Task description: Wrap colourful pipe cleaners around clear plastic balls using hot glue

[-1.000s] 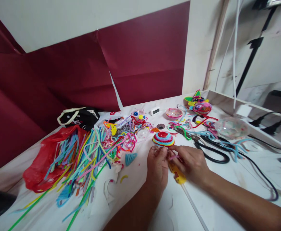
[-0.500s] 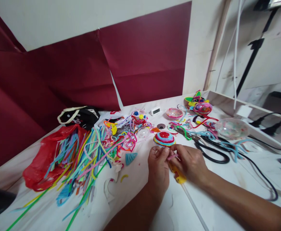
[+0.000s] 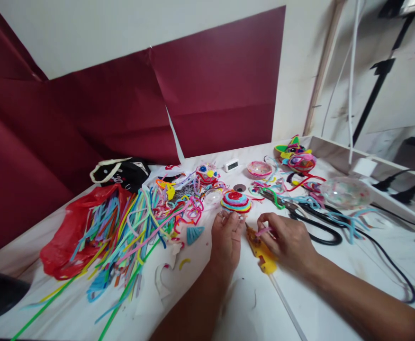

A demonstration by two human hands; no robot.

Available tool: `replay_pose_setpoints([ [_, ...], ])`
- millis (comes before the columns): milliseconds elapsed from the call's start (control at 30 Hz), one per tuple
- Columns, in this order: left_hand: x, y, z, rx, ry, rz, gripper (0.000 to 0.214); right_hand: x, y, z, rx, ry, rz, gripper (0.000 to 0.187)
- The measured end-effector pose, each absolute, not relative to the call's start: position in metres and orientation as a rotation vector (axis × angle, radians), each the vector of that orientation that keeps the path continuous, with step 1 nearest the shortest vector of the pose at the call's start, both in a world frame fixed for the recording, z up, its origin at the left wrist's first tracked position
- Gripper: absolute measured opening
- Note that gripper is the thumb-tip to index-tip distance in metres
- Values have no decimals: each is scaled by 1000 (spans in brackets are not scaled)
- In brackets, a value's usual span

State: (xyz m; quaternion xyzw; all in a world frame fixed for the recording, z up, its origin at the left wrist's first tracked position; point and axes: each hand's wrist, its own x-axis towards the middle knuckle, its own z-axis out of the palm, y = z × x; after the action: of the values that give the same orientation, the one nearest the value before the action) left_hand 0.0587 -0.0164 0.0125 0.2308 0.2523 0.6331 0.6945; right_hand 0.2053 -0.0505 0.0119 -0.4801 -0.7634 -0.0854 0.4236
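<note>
My left hand (image 3: 226, 241) grips the near edge of a clear plastic half-ball (image 3: 236, 202), its dome wrapped in rings of red, light blue, yellow and pink pipe cleaner. To its right, my right hand (image 3: 289, 239) pinches a short pink pipe cleaner (image 3: 263, 231), apart from the dome. Between the hands a yellow hot glue gun (image 3: 261, 251) lies on the table, a clear glue stick (image 3: 287, 305) running out of its rear toward me. Behind my right hand rest black-handled scissors (image 3: 321, 232) among pipe cleaner scraps.
A red plastic bag (image 3: 63, 241) spills many pipe cleaners (image 3: 136, 232) on the left. Farther back are a decorated ball with eyes (image 3: 207, 174), a small white digital clock (image 3: 230, 165), a pink-rimmed bowl (image 3: 260, 169) and a clear half-ball (image 3: 346, 192). A black cable (image 3: 388, 258) crosses the right side.
My hands have moved apart. The right hand has drawn right with the pink pipe cleaner, and the left has shifted slightly left with the dome. More of the glue gun shows.
</note>
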Motion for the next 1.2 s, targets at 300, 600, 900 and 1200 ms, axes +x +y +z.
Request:
replay_pose_setpoints([
  [300,56,-4,7,672,598,1416,39,217,-45,16,-1243,-1909,-396,17],
  [600,61,-5,5,832,709,1454,42,223,-51,32,-1248,-1863,-600,14],
  [900,59,-6,0,1113,863,1513,36,222,-56,37,-1187,-1855,-596,12],
  [1200,57,-6,-6,1296,936,1538,29,222,-55,37,-1239,-1817,-541,15],
])
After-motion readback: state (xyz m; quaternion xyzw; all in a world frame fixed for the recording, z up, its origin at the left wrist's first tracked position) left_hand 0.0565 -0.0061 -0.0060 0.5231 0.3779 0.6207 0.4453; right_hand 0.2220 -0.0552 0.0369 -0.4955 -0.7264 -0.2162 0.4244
